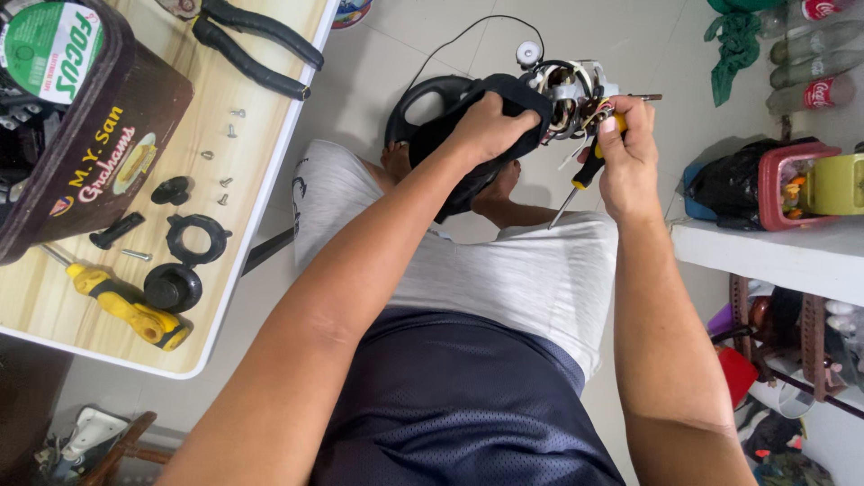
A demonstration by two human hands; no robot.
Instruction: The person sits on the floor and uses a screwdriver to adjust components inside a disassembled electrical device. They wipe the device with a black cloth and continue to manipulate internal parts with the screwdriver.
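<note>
Right fingers (621,121): curled tight round a small screwdriver (587,168), thumb pressed near the top of its yellow-and-black handle.
Screwdriver axis: runs from about 1 o'clock to 7 o'clock; the thin shaft pokes out below the right hand (627,157) toward 7 o'clock, its tip hanging free over the lap.
Left fingers (504,103): clenched over the black housing (450,117), gripping it from above.
Motor (569,90): bare metal and windings, sits between the two hands, at 3 o'clock from the left hand (490,126) and at 10 o'clock from the right.
Nearer hand: the right fingers touch the motor's right side among coloured wires; the left hand holds only the housing just beside it.
Motor axis: a short shaft sticks out to 3 o'clock, past the right fingers.
Cord: a thin black wire loops up from the motor toward 12 o'clock and falls to the floor (432,45).
Position: the whole unit is held in the air over the knees, clear of the counter (261,135).
Counter: lies at 9 o'clock from the left hand, well apart; it carries loose screws (225,157), black plastic rings (196,238), a second yellow screwdriver (126,306), pliers (256,45) and a brown box (90,135).
Shelf (774,256): at 4 o'clock from the right hand, with a red basket (783,184) on it.
</note>
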